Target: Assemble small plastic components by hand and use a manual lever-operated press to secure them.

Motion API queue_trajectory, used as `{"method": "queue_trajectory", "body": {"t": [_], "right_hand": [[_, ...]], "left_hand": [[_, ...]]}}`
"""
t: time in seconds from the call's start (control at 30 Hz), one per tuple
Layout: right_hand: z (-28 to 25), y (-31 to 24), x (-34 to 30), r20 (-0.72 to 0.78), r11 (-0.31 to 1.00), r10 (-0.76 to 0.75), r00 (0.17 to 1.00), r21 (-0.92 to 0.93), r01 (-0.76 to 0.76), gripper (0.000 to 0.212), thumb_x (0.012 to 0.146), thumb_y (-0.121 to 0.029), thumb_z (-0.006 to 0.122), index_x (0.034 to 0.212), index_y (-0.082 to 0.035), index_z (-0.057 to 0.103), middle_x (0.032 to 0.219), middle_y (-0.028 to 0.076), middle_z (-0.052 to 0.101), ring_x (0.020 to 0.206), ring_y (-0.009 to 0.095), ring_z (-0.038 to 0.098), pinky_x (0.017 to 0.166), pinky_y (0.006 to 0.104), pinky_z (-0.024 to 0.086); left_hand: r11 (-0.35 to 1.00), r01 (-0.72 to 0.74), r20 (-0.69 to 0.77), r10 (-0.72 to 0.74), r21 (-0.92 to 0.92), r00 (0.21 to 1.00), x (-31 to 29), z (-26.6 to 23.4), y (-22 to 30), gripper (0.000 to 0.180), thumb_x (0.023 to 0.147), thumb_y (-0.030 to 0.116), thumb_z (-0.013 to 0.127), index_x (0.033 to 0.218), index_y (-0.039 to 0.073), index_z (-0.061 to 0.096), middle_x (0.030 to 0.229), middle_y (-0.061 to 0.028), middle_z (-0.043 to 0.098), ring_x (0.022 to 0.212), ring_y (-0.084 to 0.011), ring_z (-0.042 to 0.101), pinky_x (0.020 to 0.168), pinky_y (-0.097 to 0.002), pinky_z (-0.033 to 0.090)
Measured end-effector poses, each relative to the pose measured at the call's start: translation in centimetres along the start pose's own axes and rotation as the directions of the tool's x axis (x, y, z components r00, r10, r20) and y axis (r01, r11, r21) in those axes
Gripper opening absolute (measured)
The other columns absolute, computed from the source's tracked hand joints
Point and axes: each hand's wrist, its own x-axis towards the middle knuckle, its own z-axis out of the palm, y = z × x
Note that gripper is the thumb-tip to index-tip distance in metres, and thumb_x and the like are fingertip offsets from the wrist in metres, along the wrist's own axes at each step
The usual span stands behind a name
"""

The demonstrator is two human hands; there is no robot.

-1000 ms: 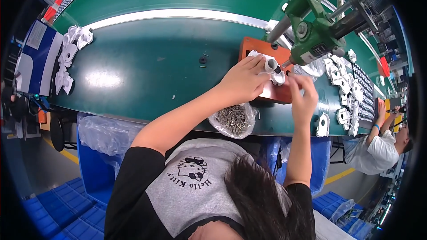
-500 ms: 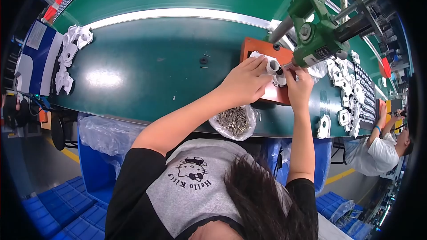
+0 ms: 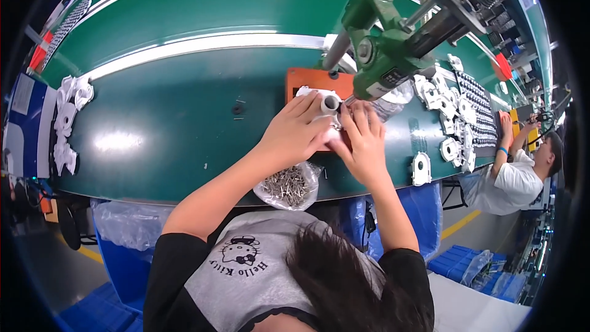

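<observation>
A white plastic part with a round collar (image 3: 330, 104) rests on the orange base (image 3: 299, 76) of a green press (image 3: 384, 61). My left hand (image 3: 296, 128) holds the part from its left, fingers laid over the top and thumb in front. Around its right side my right hand (image 3: 364, 138) is closed, thumb at the near edge and fingertips beside a small dark piece. The press's metal tip points at the collar's right, close to my right fingertips. A bag of metal pins (image 3: 287, 187) lies just in front of the base.
White plastic parts (image 3: 447, 107) are heaped at the right beside a tray of black pieces (image 3: 477, 107). More white parts (image 3: 66, 120) stand at the left by a blue and white box (image 3: 27, 123). A co-worker (image 3: 510, 169) works at the far right.
My right hand has shifted from a pinch near the press tip to holding the part's right side. The whole view has moved, so the bench appears farther left.
</observation>
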Motion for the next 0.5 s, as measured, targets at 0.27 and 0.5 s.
{"method": "queue_trajectory", "body": {"t": [0.27,0.5], "right_hand": [[-7.8,14.1,10.6,-0.436,0.841,0.372,0.819,0.532,-0.099,0.031,0.095,-0.017,0.041,0.116,0.000,0.056,0.112,0.009,0.059,0.103,0.020,0.056,0.087,0.0299,0.043],[-14.5,20.2,26.4,-0.378,0.727,-0.078,0.922,0.611,0.312,0.045,0.089,-0.026,0.050,0.130,-0.008,0.046,0.121,0.014,0.054,0.101,0.021,0.056,0.092,0.0344,0.044]], "left_hand": [[0.998,-0.059,-0.080,0.060,0.012,0.995,0.7,-0.7,0.3,0.017,0.074,0.011,0.060,0.090,0.004,0.061,0.111,-0.0229,0.057,0.110,-0.0359,0.051,0.096,-0.0440,0.038],[0.998,-0.059,-0.072,0.061,0.034,0.996,0.8,0.0,0.4,0.018,0.076,0.013,0.058,0.092,0.005,0.061,0.111,-0.0235,0.056,0.110,-0.0360,0.051,0.097,-0.0437,0.038]]}}
